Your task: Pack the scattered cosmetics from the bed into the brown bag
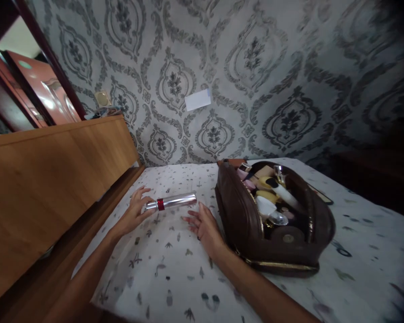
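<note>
A shiny silver tube with a red band (pixel 180 200) is held level just over the patterned bedsheet. My left hand (pixel 133 214) pinches its narrower left end between thumb and fingers. Close to the tube's right end is my right hand (pixel 207 226), fingers apart and holding nothing; whether a fingertip touches the tube I cannot tell. To the right stands a brown cosmetic bag (pixel 237 202), unzipped and packed with several items. Among them show a white-handled thing with a black end (pixel 287 196), a yellow sponge-like piece (pixel 267 196) and a clear, glassy piece (pixel 278 218).
Bedding with a small plant print (pixel 175 273) lies under everything. A wooden headboard-like panel (pixel 60 161) borders the left side. Behind is a grey patterned wall (pixel 175 85) with a white plate (pixel 198 100). Flat behind the bag lies a dark-edged object (pixel 323 196), partly hidden.
</note>
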Motion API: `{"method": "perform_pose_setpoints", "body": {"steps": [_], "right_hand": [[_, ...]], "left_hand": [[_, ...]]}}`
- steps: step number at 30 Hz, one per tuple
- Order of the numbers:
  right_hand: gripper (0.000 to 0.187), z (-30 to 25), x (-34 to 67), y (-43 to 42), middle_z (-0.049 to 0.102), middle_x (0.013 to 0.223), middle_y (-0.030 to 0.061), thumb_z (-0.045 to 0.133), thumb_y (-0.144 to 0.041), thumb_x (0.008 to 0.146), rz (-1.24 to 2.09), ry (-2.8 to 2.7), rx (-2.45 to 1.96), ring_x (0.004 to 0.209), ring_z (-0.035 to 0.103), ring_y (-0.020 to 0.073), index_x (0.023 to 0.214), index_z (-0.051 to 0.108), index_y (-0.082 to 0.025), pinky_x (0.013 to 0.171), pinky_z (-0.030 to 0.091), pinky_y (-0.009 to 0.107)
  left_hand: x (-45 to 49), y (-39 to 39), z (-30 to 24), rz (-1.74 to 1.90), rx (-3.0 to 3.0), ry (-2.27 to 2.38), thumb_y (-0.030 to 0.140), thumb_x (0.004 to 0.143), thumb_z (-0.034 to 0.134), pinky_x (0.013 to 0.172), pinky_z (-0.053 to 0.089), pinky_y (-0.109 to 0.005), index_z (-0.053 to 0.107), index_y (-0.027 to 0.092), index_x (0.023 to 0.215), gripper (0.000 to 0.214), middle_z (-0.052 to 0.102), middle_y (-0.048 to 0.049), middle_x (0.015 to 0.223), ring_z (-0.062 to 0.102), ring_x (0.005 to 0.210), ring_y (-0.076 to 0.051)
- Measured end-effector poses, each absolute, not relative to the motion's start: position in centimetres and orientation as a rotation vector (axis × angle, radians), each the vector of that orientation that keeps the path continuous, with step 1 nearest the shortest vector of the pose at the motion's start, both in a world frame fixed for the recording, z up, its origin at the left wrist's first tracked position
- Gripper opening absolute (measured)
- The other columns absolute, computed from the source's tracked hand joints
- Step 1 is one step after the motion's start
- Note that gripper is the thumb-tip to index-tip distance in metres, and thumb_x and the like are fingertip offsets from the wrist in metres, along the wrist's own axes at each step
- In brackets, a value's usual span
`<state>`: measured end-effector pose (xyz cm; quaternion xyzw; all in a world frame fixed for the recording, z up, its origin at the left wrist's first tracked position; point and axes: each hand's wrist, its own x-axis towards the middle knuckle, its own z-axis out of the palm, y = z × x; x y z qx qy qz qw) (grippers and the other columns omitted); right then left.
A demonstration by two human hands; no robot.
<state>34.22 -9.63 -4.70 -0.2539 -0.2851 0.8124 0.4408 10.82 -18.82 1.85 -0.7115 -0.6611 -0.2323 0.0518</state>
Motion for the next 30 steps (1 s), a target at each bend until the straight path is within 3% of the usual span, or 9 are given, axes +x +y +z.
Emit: {"method": "perform_pose_setpoints", "body": {"steps": [6,12,16,22,25,30], "right_hand": [[0.051,-3.9,34.4,-10.7,0.063,0.066,-0.0042,0.086,-0.051,0.058,2.125,-0.797,-0.531,0.047,0.056,0.0065,0.087,0.060,-0.018,0.042,0.038,0.017],[0.049,-2.6,34.8,-12.2,0.061,0.061,-0.0045,0.087,-0.050,0.057,2.153,-0.862,-0.490,0.046,0.055,0.0071,0.079,0.058,-0.017,0.043,0.040,0.018],[0.048,-2.1,35.9,-13.8,0.061,0.062,-0.0030,0.076,-0.060,0.067,2.214,-1.144,-0.464,0.043,0.053,0.0064,0.080,0.058,-0.016,0.040,0.034,0.017],[0.052,-1.0,39.2,-16.4,0.064,0.077,-0.0009,0.066,-0.059,0.074,2.223,-1.625,-0.343,0.050,0.059,0.0086,0.104,0.056,-0.018,0.042,0.034,0.017],[0.054,-0.2,42.0,-17.2,0.065,0.085,0.0006,0.067,-0.043,0.078,1.972,-1.844,-0.392,0.061,0.060,0.0116,0.126,0.053,-0.022,0.051,0.040,0.019],[0.080,0.4,46.0,-17.7,0.065,0.116,0.0085,0.068,-0.030,0.073,1.534,-1.933,-0.561,0.090,0.061,0.0216,0.148,0.038,-0.030,0.070,0.046,0.026]], "left_hand": [[14.2,-22.4,3.9,-0.813,-2.273,-2.019,0.046,0.093,0.051,0.118,0.023,-0.053,0.065,0.022,0.103,0.029,0.043,-0.0127,0.144,0.022,0.145,-0.030],[13.9,-22.7,3.5,-1.065,-2.131,-1.998,0.048,0.095,0.041,0.117,0.027,-0.050,0.063,0.021,0.096,0.035,0.053,-0.0133,0.136,0.032,0.142,-0.028],[13.7,-21.9,3.0,-1.282,-2.016,-1.999,0.058,0.095,0.032,0.117,0.028,-0.049,0.062,0.019,0.082,0.051,0.060,-0.0133,0.127,0.038,0.137,-0.029],[15.5,-19.3,2.5,-1.597,-1.820,-2.086,0.067,0.091,0.028,0.114,0.032,-0.048,0.067,0.020,0.103,0.063,0.061,-0.0110,0.126,0.044,0.133,-0.029],[17.2,-17.8,3.0,-1.678,-1.864,-2.117,0.066,0.092,0.027,0.114,0.032,-0.048,0.069,0.020,0.102,0.063,0.063,-0.0104,0.126,0.043,0.134,-0.030],[21.1,-15.3,4.6,-1.706,-1.961,-2.038,0.063,0.095,0.023,0.101,0.045,-0.042,0.070,0.021,0.103,0.064,0.069,-0.0097,0.115,0.056,0.121,-0.028]]}}
